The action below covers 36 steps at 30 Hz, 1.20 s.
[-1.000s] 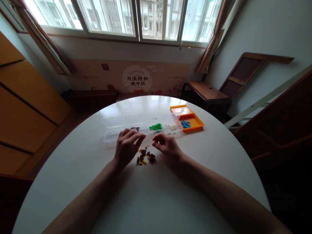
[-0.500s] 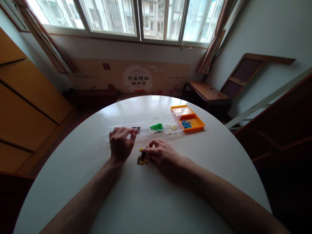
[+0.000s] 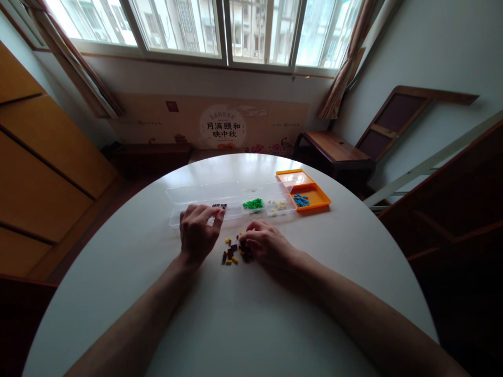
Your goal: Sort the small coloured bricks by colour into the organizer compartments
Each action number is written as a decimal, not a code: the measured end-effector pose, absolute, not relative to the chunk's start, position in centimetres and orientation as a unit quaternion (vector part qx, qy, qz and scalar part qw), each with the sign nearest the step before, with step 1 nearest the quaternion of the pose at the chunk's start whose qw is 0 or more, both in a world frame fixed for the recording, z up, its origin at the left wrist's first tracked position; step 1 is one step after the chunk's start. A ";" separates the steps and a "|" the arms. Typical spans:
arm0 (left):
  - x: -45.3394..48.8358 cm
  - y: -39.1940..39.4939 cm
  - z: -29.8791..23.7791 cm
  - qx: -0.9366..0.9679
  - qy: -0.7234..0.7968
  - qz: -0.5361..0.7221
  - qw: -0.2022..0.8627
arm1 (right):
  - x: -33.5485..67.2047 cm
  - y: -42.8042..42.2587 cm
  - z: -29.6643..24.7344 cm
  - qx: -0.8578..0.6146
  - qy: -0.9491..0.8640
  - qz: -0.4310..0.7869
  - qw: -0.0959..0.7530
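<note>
My left hand (image 3: 198, 229) hovers over the near side of a long clear plastic box (image 3: 234, 211), thumb and forefinger brought together by some small dark pieces (image 3: 220, 206). Whatever lies between those fingertips is too small to name. Bent and closed, the fingers of my right hand (image 3: 268, 242) are at the right side of a loose pile of small brown and yellow building bricks (image 3: 231, 251); the fingertips partly cover it, and what they grip is hidden. Farther right in the clear box sit green pieces (image 3: 253, 204) and cream pieces (image 3: 277, 204) in separate compartments.
An orange case (image 3: 322, 198) with its lid open holds blue pieces (image 3: 301, 200), right of the clear box. All stand on a round white table (image 3: 243, 319). Beyond its far edge are a wooden chair (image 3: 334, 146) and a window wall.
My right hand has drawn back slightly up and right, uncovering more of the brown and yellow bricks. My left hand has shifted slightly right, its thumb and forefinger still together.
</note>
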<state>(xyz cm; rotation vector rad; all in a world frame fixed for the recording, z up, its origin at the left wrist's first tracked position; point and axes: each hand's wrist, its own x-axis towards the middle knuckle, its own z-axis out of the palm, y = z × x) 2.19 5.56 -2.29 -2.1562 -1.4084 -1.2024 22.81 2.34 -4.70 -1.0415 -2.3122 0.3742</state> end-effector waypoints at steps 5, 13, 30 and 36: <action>2.3 5.4 -2.4 -0.756 -0.482 -0.416 0.153 | 23.1 2.4 -4.8 -0.406 -0.862 0.118 0.279; 2.5 5.2 -2.1 -0.804 -0.395 -0.427 0.124 | 23.0 2.6 -3.9 -0.427 -0.815 0.228 0.320; 2.7 4.7 -1.9 -0.893 -0.288 -0.335 0.091 | 22.4 3.3 -3.8 -0.432 -0.710 0.344 0.438; 2.0 5.6 -2.7 -0.784 -0.453 -0.403 0.134 | 22.8 2.8 -4.0 -0.448 -0.738 0.303 0.403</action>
